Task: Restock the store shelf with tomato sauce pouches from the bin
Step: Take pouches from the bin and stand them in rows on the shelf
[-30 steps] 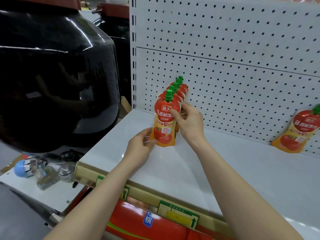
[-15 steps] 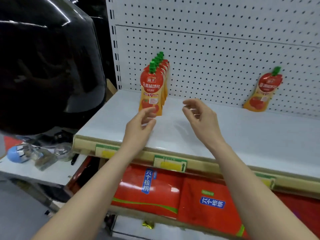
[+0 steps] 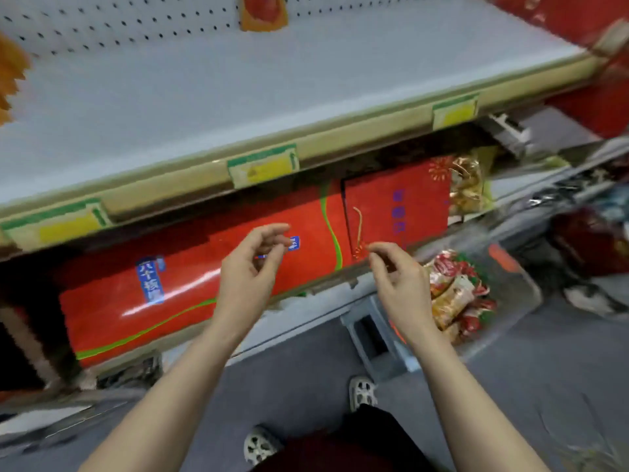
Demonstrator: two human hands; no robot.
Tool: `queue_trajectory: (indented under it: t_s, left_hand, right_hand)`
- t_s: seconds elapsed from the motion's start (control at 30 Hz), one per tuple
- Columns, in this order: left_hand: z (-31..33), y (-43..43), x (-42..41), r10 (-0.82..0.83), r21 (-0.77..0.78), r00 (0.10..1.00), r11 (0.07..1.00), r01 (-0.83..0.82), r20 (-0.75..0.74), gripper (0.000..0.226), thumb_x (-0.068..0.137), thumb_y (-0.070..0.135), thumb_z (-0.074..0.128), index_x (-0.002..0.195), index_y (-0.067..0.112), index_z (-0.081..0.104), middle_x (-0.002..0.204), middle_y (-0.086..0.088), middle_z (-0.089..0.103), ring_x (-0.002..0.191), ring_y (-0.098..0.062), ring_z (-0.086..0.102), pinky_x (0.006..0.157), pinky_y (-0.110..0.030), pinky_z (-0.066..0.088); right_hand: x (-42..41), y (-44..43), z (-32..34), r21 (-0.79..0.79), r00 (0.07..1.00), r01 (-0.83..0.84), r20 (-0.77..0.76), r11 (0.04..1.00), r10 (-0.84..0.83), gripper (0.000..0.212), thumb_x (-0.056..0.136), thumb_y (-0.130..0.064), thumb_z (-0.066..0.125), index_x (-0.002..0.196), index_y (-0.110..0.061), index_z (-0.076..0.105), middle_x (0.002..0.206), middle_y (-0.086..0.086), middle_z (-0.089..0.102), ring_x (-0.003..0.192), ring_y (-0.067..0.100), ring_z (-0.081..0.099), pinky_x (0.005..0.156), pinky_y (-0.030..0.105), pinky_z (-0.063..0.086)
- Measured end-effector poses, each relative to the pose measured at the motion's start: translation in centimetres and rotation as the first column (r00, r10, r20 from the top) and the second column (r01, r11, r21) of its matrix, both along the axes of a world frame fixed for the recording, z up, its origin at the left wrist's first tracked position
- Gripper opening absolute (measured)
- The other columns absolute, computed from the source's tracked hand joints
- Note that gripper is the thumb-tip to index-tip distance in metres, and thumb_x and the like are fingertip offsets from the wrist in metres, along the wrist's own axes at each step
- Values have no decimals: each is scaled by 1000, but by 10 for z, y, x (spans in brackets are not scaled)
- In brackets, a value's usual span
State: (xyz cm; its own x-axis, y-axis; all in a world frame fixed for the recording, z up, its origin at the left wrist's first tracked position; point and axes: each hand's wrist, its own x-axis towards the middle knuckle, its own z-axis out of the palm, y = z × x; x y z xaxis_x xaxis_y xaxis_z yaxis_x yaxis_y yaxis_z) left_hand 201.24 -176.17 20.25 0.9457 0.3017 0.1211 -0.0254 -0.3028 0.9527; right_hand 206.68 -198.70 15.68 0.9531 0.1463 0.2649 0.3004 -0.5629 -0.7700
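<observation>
My view is tilted down and blurred by motion. My left hand (image 3: 250, 267) and my right hand (image 3: 400, 284) hang in front of the lower shelf, fingers loosely curled, holding nothing. To the right of my right hand, a clear bin (image 3: 510, 298) on the floor holds several red and orange tomato sauce pouches (image 3: 456, 294). The white shelf (image 3: 204, 80) lies above my hands. One lone pouch (image 3: 262, 11) leans on the pegboard at the top edge. The row of pouches (image 3: 10, 73) shows only as an orange blur at the far left.
Large red boxes (image 3: 204, 267) fill the lower shelf behind my hands. Yellow price tags (image 3: 263, 166) line the shelf's front rail. My shoes (image 3: 362, 391) stand on the grey floor. Dark cluttered goods (image 3: 592, 240) lie at the right.
Both hands let go of the front pouch in the row and dropped below the shelf edge. My view swung down and right, bringing the bin into sight.
</observation>
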Motion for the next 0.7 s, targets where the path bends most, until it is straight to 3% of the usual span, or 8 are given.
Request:
queue_trajectory:
  t_s: [0.13,0.23,0.33,0.4,0.6,0.7]
  left_hand:
    - [-61,-93,44,-187,8,956,981,193,-226,35,93,3,57,113,31,62,99,12,69,92,-3,64,84,-23,51]
    - [-110,-159,78,-289,-15,871,951,308,-397,37,93,7,57,117,35,59,109,16,66,101,-3,62,87,-24,51]
    - [-160,-213,113,-334,20,783,915,404,-525,41,93,11,58,129,30,56,126,13,60,110,-5,59,96,-32,49]
    - [-189,-240,136,-362,52,743,881,469,-563,44,92,14,60,133,28,53,134,9,56,119,-10,55,101,-35,46]
    - [-268,-299,204,-383,302,711,712,634,-589,54,91,17,61,142,21,45,147,-4,46,133,-22,45,107,-34,37]
    - [-302,-322,231,-368,368,686,636,678,-627,62,92,19,60,148,18,34,154,-5,34,141,-23,33,112,-30,27]
  right_hand:
    - [2,-99,-77,-109,921,156,-342,982,-184,23,98,-23,53,118,-22,65,108,-8,70,98,12,66,84,35,53]
    - [18,-168,-124,-211,813,259,-480,943,-330,31,95,-18,56,125,-17,62,104,1,73,94,22,68,84,41,54]
    - [53,-225,-168,-333,726,296,-530,895,-438,33,90,-6,55,123,-11,59,109,12,70,100,36,65,79,38,51]
    - [80,-252,-198,-389,678,310,-549,867,-489,33,90,-8,52,122,-13,58,114,15,68,102,41,63,78,38,50]
    - [142,-279,-278,-551,598,226,-572,803,-561,42,98,-32,49,134,-10,47,128,20,59,111,39,60,89,43,51]
    - [148,-275,-300,-593,598,178,-569,786,-565,69,95,-54,43,131,5,43,117,24,64,107,39,61,89,41,49]
